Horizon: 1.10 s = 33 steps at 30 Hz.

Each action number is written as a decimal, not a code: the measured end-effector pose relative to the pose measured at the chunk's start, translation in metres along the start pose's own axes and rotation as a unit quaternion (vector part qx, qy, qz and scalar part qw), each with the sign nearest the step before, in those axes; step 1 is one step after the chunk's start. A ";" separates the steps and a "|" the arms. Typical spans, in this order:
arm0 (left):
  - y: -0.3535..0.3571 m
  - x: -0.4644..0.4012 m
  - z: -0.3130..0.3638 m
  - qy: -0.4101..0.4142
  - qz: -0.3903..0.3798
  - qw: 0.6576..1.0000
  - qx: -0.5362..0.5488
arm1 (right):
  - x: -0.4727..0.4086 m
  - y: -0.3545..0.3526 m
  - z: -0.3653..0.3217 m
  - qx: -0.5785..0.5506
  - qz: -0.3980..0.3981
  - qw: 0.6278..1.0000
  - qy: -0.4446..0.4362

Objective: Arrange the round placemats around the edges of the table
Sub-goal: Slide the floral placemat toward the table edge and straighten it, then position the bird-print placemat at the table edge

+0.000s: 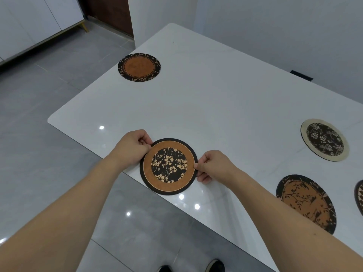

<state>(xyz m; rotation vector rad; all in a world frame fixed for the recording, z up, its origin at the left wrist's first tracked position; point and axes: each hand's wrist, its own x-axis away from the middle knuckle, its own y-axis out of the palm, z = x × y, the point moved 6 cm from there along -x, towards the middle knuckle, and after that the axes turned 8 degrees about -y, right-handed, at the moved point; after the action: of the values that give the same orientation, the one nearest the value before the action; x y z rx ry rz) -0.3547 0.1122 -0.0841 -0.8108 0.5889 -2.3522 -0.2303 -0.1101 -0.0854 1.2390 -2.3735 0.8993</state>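
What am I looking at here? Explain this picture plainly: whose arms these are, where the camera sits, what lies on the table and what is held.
There is no machine: a person wears a camera on the head, looking down at their own arms. The left hand and right hand pinch opposite edges of a round brown placemat with a black flowered centre at the near edge of the glossy white table. Also lying there: a black-rimmed brown mat far left, a pale-rimmed dark flowered mat, a brown branch-patterned mat, and another cut off at the right border.
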 end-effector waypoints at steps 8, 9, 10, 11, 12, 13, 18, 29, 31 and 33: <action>0.002 0.000 0.002 0.000 0.016 1.000 -0.014 | -0.002 0.000 -0.001 0.005 -0.018 1.000 0.004; 0.002 0.000 0.001 0.000 0.017 1.000 -0.014 | -0.002 0.000 -0.001 0.005 -0.018 1.000 0.005; 0.002 0.000 0.002 0.000 0.018 1.000 -0.014 | -0.002 0.000 -0.001 0.005 -0.019 1.000 0.005; 0.002 0.000 0.002 0.000 0.019 1.000 -0.014 | -0.002 0.000 -0.001 0.005 -0.020 1.000 0.005; 0.002 0.000 0.002 0.000 0.020 1.000 -0.014 | -0.003 0.000 -0.001 0.006 -0.023 1.000 0.005; 0.002 -0.001 0.002 0.001 0.021 1.000 -0.014 | -0.003 0.000 -0.002 0.009 -0.025 1.000 0.004; 0.004 -0.001 0.002 0.004 0.019 1.000 -0.018 | -0.002 0.001 -0.003 0.015 -0.028 0.999 0.003; 0.026 0.031 0.026 0.074 0.201 0.933 -0.289 | 0.010 -0.003 -0.005 0.194 0.077 0.978 -0.024; 0.035 0.038 0.040 0.115 0.219 0.895 -0.372 | 0.019 -0.016 0.001 0.171 0.115 0.978 -0.036; 0.043 0.043 0.053 0.115 0.232 0.889 -0.377 | 0.030 -0.035 0.008 0.154 0.149 0.976 -0.049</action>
<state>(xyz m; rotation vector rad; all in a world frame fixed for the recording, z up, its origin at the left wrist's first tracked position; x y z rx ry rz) -0.3313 0.0412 -0.0526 -0.5944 1.6600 -1.7550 -0.2186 -0.1494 -0.0620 1.0643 -2.6179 1.3713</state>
